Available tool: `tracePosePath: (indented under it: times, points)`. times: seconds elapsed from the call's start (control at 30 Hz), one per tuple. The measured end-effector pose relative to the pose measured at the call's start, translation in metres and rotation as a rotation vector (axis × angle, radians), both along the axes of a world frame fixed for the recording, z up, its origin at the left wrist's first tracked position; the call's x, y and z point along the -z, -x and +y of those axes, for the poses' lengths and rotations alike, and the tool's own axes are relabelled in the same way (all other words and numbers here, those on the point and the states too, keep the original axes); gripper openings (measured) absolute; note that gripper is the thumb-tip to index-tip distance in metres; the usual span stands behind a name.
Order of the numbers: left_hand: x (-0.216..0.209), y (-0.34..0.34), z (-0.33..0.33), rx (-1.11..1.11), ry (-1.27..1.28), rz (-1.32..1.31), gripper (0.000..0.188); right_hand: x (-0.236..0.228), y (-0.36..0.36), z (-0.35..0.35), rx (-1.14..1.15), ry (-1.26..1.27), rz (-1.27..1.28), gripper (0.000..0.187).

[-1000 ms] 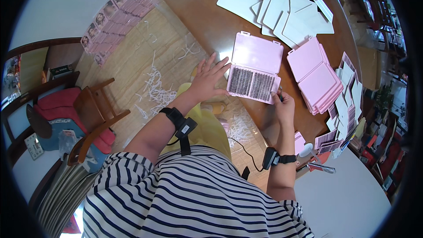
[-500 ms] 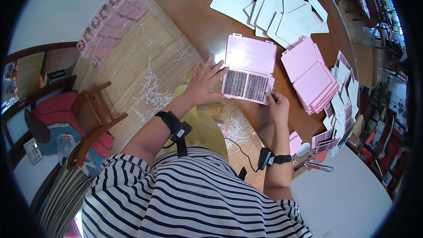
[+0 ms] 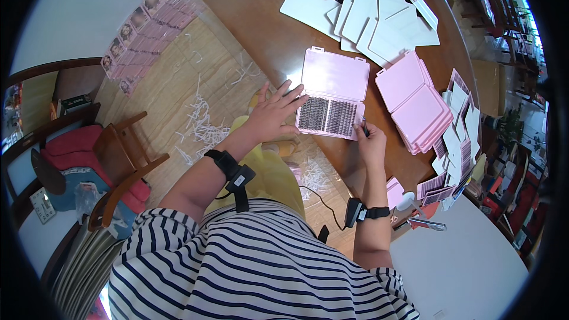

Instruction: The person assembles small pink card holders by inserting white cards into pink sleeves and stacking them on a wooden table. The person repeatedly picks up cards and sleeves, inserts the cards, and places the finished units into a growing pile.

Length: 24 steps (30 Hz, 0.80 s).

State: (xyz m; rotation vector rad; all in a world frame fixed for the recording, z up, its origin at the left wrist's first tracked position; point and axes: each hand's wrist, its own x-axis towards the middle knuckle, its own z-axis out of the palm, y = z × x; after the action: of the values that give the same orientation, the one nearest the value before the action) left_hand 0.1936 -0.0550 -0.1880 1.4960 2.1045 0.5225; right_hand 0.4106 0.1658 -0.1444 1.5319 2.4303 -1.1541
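An open pink plastic case (image 3: 335,74) lies near the table edge in front of me, its lid tipped back on the far side. In its near half sits a card of false eyelash clusters (image 3: 328,115), dark rows in two blocks. My left hand (image 3: 271,114) lies spread along the left side of the case, fingertips touching its edge. At the lower right corner, my right hand (image 3: 372,144) pinches a small dark slim tool (image 3: 365,128), mostly hidden by the fingers. Its fingertips touch the case edge.
Stacked pink cases (image 3: 418,104) stand to the right on the brown table (image 3: 249,6). White cards (image 3: 379,24) are heaped beyond, with more cards (image 3: 456,142) at right. Paper shreds (image 3: 204,127) litter the floor by a wooden chair (image 3: 121,148). A white surface (image 3: 462,249) lies lower right.
The whole view has shifted slightly. Both hands stay at the same sides of the case, and the case and lashes look unchanged.
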Motion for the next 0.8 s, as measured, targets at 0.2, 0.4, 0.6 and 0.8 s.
tracePosePath:
  times: [0.2,0.4,0.6,0.8]
  points:
    - [0.000,-0.001,0.000,0.014,-0.003,0.013,0.090,-0.001,0.003,-0.002,-0.015,-0.042,-0.049,0.022]
    - [-0.003,0.000,0.002,0.017,0.006,0.012,0.087,-0.001,0.003,-0.003,-0.001,-0.043,-0.094,0.024]
    - [-0.006,0.000,0.003,0.016,0.009,0.015,0.086,-0.004,0.010,-0.004,-0.035,-0.054,-0.149,0.025]
    - [-0.008,-0.001,0.004,0.025,0.022,0.044,0.083,-0.002,0.023,-0.012,-0.095,-0.207,-0.354,0.026]
